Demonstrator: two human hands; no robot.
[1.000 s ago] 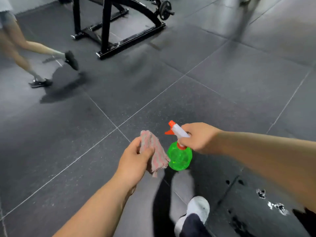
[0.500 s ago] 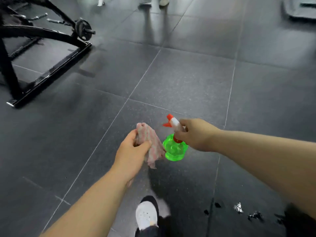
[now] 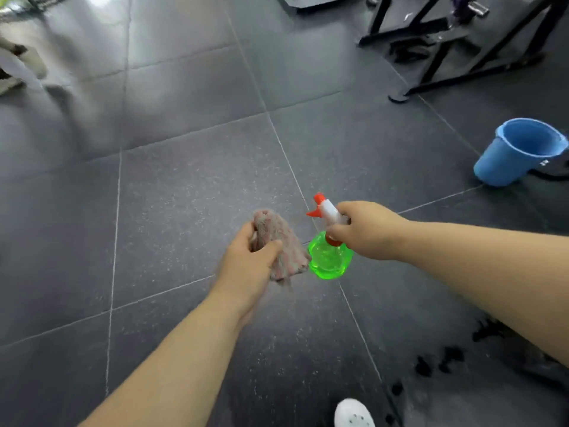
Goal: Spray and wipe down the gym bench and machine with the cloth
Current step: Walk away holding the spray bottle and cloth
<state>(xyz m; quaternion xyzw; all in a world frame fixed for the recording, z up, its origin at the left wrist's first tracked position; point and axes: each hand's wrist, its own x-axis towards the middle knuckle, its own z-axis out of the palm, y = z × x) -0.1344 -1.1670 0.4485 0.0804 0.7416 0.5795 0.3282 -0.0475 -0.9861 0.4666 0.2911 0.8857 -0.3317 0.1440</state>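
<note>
My left hand (image 3: 249,263) grips a pinkish striped cloth (image 3: 278,241), which hangs bunched from my fingers. My right hand (image 3: 366,231) holds a green spray bottle (image 3: 329,257) by its neck; the white and orange trigger head points left, toward the cloth. Both hands are held out over the dark floor, close together, with the cloth almost touching the bottle. A black machine frame (image 3: 455,47) stands at the upper right, only its legs and base bars showing. No bench pad is visible.
A blue bucket (image 3: 520,152) stands on the floor at the right. Dark rubber floor tiles (image 3: 184,195) fill the view. Black specks (image 3: 440,362) lie on the floor at the lower right. My white shoe (image 3: 354,412) shows at the bottom edge. Blurred pale shapes are at the far left.
The view has swung to the right: the curved black rack left the frame, and a blue bucket and another machine frame came in. Both hands keep the same hold.
</note>
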